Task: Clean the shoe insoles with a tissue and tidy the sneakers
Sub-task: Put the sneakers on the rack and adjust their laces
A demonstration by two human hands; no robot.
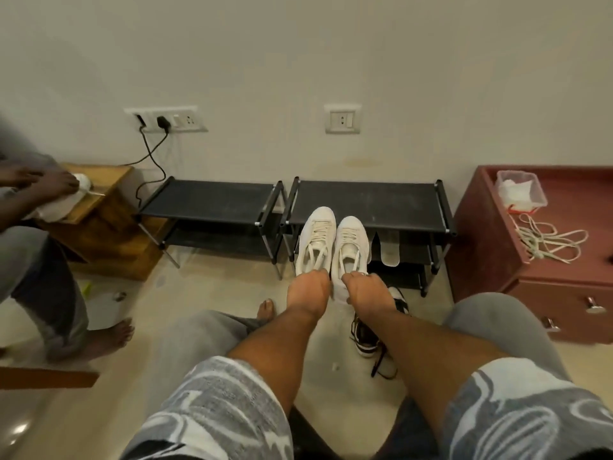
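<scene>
The fingers of the left hand are curling over the heel collar of the left white sneaker, their tips tucking into its opening, so the hand is gripping the shoe from behind. The fingers of the right hand are hooking the same way into the heel of the right white sneaker, with the thumb lying against the outside of the heel.

Both sneakers are sitting side by side, laces up, toes pointing toward the wall. Their toes are overlapping the front edge of the top shelf of the right black shoe rack; whether they are resting on it I cannot tell.

Just right of them, a pale insole is standing upright inside that rack, under the top shelf. A black-and-white sneaker is lying on the floor beneath the right forearm, its laces trailing loose.

A second black rack is standing to the left, against the wall. At the right, a maroon cabinet is carrying a clear plastic box of white tissues near its back left corner, and a loose tangle of white laces in front of the box.

At the left edge, another person's hand is holding a white shoe over a wooden box.
</scene>
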